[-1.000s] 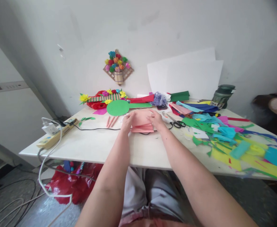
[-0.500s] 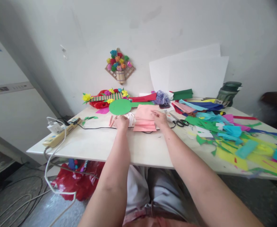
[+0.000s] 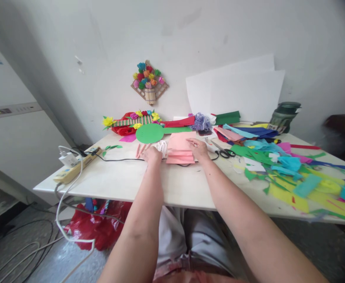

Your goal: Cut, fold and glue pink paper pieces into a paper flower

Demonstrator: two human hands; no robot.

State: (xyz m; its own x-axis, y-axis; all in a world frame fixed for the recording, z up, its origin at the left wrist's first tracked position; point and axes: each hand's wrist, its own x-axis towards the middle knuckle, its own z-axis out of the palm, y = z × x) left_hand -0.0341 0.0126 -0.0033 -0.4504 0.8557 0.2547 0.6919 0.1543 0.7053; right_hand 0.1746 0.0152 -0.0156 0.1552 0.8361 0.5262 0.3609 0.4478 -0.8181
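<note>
My left hand [image 3: 153, 154] is low over the table beside a few slim pink paper rolls [image 3: 138, 151]. Its fingertips point away from me and are partly hidden, so I cannot tell whether they grip a roll. Between my hands lies a bundle of white strips [image 3: 161, 147]. Folded pink crepe paper [image 3: 181, 142] rests just right of it, with creased layers at its near edge. My right hand [image 3: 198, 149] touches the right side of this paper, its fingers stretched out over the sheet.
Black scissors [image 3: 227, 153] lie right of my right hand, before a heap of coloured paper scraps [image 3: 287, 161]. A green paper disc [image 3: 149, 133] is behind my left hand. A black cable [image 3: 119, 160] crosses the table from a power strip [image 3: 75, 167]. A bottle [image 3: 283, 118] stands at back right.
My left hand has shifted slightly right and nearer to me, uncovering more of the pink rolls. The far part of the pink paper has shifted slightly; my right hand stays almost in place.
</note>
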